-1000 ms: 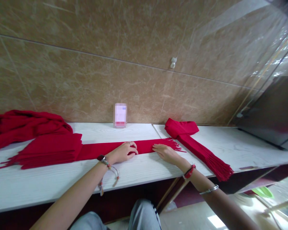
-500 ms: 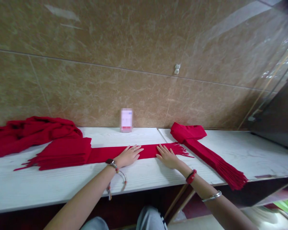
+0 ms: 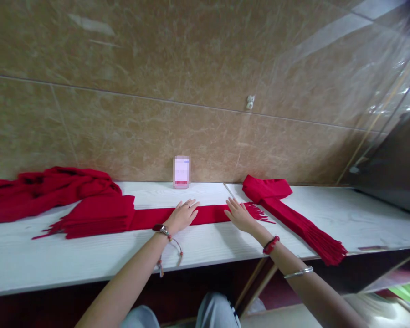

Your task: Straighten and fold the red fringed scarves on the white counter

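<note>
A long red scarf (image 3: 210, 215) lies flat and straight on the white tabletop, its fringe pointing right. My left hand (image 3: 181, 216) is over the scarf's middle, palm down, fingers spread. Near the fringed end, my right hand (image 3: 239, 216) is also palm down with fingers apart; whether either palm presses the cloth I cannot tell. At the scarf's left end sits a folded stack of red scarves (image 3: 100, 216) with fringe sticking out to the left. Neither hand grips anything.
A crumpled heap of red cloth (image 3: 54, 189) lies at the far left. Another fringed red scarf (image 3: 294, 218) runs diagonally to the front edge on the right. A phone-like device (image 3: 181, 172), blurred, leans on the tiled wall (image 3: 140, 132). The white tabletop (image 3: 99, 259) ends close to my knees.
Both hands have shifted slightly toward the wall, and their fingers now reach past the scarf's far edge. The scarf stays in place; the camera view has moved a little.
</note>
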`<state>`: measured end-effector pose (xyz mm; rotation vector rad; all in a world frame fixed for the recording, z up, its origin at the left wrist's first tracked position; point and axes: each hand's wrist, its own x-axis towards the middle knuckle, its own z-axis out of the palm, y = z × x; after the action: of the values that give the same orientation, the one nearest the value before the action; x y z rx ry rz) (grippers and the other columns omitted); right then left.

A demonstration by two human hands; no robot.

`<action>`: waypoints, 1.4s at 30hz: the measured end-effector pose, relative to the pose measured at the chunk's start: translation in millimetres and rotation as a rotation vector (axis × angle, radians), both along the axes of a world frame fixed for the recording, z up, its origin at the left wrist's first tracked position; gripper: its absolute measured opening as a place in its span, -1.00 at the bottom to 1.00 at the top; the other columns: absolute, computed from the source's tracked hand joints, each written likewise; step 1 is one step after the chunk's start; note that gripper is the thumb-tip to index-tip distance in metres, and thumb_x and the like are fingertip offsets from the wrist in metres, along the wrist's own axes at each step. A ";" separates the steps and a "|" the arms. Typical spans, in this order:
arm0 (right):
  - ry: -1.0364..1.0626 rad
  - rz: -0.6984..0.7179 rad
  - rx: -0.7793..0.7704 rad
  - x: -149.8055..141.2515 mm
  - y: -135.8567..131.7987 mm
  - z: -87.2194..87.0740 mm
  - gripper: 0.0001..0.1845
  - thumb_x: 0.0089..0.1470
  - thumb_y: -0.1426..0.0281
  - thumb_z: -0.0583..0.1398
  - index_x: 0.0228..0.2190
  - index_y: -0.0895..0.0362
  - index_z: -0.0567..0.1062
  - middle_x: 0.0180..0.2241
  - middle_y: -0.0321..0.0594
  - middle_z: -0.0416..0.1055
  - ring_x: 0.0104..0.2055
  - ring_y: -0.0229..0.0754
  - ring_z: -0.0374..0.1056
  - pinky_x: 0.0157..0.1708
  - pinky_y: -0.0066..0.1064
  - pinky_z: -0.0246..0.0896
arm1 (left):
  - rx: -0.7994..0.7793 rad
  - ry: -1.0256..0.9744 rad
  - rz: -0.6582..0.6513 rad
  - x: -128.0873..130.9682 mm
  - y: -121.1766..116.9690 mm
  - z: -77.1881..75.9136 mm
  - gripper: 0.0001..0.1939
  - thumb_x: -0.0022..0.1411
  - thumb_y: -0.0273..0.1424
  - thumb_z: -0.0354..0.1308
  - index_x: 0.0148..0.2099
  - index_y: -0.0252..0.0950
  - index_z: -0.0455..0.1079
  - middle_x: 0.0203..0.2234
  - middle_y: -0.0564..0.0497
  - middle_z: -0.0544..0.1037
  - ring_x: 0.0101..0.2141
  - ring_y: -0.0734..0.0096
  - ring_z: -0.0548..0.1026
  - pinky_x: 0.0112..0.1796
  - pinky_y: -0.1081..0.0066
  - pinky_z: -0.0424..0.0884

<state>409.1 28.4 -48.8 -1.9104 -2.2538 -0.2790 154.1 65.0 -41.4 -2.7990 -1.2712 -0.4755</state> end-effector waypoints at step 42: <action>0.068 0.266 -0.101 -110.7 29.1 -1.1 -0.48 0.19 0.28 -0.15 0.14 0.21 0.08 0.20 0.00 -0.05 0.23 0.04 -0.14 0.09 0.11 -0.16 | -0.133 0.124 0.440 -41.0 -18.8 -5.7 -0.48 0.28 -0.12 -0.28 0.23 -0.15 0.02 0.20 -0.11 0.05 0.18 0.03 -0.02 0.07 -0.04 -0.06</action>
<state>298.4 57.5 -49.9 -1.6090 -2.4814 -0.0636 113.1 46.2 -47.1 -2.4773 -1.8756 -0.1958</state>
